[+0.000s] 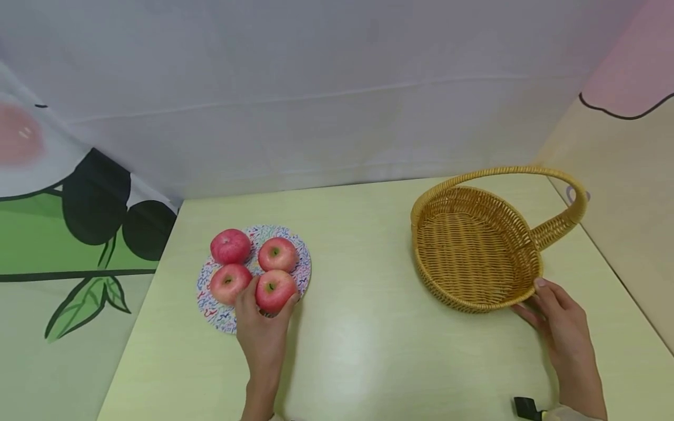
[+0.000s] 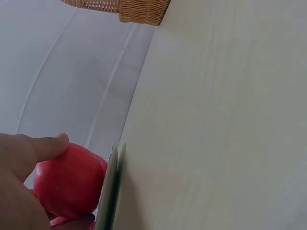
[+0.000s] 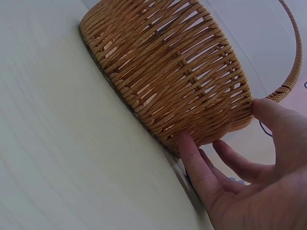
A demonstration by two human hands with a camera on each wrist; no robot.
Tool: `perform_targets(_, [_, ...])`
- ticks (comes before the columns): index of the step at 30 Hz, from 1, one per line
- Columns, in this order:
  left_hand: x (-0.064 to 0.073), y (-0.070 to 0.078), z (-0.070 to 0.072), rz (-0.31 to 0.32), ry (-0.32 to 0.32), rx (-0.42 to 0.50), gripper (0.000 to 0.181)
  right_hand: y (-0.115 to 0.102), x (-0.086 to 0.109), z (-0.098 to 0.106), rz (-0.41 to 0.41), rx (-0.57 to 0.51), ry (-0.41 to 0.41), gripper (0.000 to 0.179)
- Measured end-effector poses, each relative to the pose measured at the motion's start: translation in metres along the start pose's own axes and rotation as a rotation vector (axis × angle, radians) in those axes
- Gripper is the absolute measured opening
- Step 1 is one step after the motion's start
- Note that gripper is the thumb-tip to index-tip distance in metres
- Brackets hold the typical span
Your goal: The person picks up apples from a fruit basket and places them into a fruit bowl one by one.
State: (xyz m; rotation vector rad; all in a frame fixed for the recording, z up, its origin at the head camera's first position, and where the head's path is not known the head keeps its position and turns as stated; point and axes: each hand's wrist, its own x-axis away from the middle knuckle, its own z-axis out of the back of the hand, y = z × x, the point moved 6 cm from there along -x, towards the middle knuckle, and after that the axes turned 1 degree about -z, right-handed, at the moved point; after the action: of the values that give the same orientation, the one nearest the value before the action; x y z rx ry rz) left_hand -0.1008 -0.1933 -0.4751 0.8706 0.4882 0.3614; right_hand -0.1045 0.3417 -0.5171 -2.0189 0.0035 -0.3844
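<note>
On a round patterned plate [image 1: 215, 316] at the left of the table lie several red apples [image 1: 231, 245]. The left hand [image 1: 263, 336] grips the nearest apple [image 1: 276, 290], its thumb on the right side and fingers on the left. In the left wrist view that apple [image 2: 72, 179] sits just over the plate's edge [image 2: 109, 187]; whether it touches the plate cannot be told. A wicker basket [image 1: 468, 257] with a tall arched handle stands at the right, nothing inside. The right hand [image 1: 560, 316] holds its near right rim, thumb on top and fingers against the woven side [image 3: 177, 72].
The pale table [image 1: 358, 339] stretches between plate and basket. A light cloth [image 1: 337, 117] hangs behind the table's back edge, and a printed cloth [image 1: 79, 327] hangs at the left. A small black object [image 1: 525, 407] shows near the right sleeve [image 1: 568, 414].
</note>
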Motion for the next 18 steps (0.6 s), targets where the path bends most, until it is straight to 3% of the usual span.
perform_targets(10, [-0.001,-0.014,-0.002,0.092,0.014,0.074,0.079,0.002,0.003,0.001,-0.008,-0.006,0.008,0.021])
perform_targets(18, [-0.001,-0.013,-0.005,0.133,-0.029,0.034,0.082,0.002,0.002,0.0,-0.005,-0.026,-0.012,0.022])
